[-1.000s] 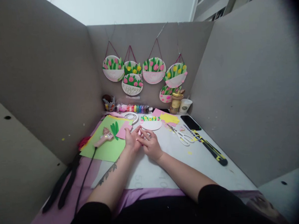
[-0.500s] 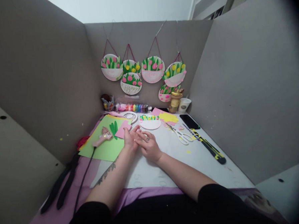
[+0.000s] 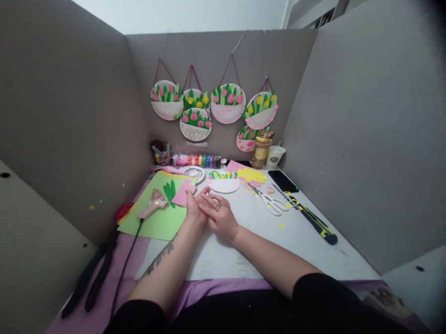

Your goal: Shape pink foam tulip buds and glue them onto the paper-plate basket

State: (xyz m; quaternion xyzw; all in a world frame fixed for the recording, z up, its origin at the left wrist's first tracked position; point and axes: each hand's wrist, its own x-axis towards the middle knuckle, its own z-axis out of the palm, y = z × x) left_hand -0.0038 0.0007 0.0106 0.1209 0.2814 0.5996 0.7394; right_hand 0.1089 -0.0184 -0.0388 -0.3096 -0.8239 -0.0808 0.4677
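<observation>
Palm up above the white board, my left hand (image 3: pixel 196 208) is open with its thumb raised. My right hand (image 3: pixel 221 218), with a ring on one finger, lies across the left palm, its fingers stretched out. Nothing shows between the two palms, though the contact area is partly hidden. Just beyond the fingertips sits a white half-plate craft (image 3: pixel 224 185) with paper tulips along its top. Left of my hands are a pink paper piece (image 3: pixel 184 192), dark green paper leaves (image 3: pixel 169 193) and a pink hot glue gun (image 3: pixel 154 204) on green paper sheets (image 3: pixel 162 229).
White scissors (image 3: pixel 271 202), a black-and-yellow cutter (image 3: pixel 317 224) and a phone (image 3: pixel 283 181) lie to the right. Yellow paper (image 3: pixel 252 175), a paper cup (image 3: pixel 275 156) and paint bottles (image 3: pixel 204 161) stand farther back. Several tulip plates (image 3: pixel 228 113) hang on the grey back panel. A cord (image 3: pixel 125 269) trails left.
My right hand's fingers have come down flatter over the left palm, covering more of it. The objects on the table have stayed where they were.
</observation>
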